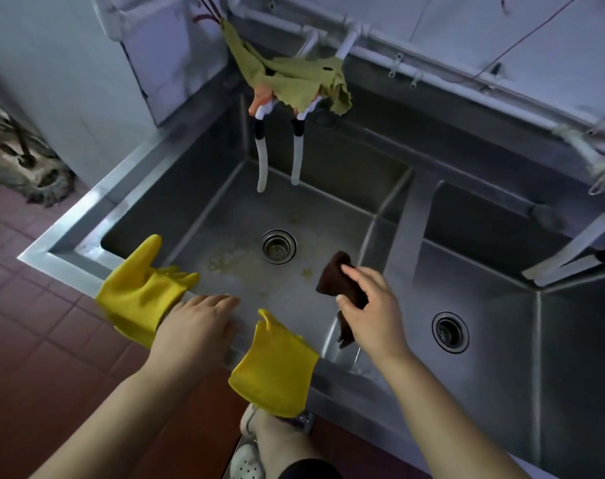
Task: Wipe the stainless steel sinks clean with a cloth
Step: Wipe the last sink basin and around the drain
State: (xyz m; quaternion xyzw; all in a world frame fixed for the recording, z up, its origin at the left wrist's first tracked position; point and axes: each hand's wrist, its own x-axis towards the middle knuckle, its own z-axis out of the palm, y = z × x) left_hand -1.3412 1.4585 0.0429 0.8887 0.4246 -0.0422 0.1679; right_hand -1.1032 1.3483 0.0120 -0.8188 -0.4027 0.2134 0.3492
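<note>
Over the sink (225, 216), right hand (370, 305) pinches a half-hidden brown cloth (339, 278); left hand (194, 323) lies flat.

dark brown cloth (342, 283), yellow gloves (138, 292), olive-green rag (294, 84), grey steel sinks (391, 209)

My right grip (366, 307) pinches a dark brown cloth (339, 283) above the left sink (225, 216), whose drain (278, 246) lies just beyond it. My left grip (197, 323) rests flat on the sink's front rim, between two yellow rubber gloves (138, 288) draped over that rim. The second sink (501, 305) sits right of the cloth.
</note>
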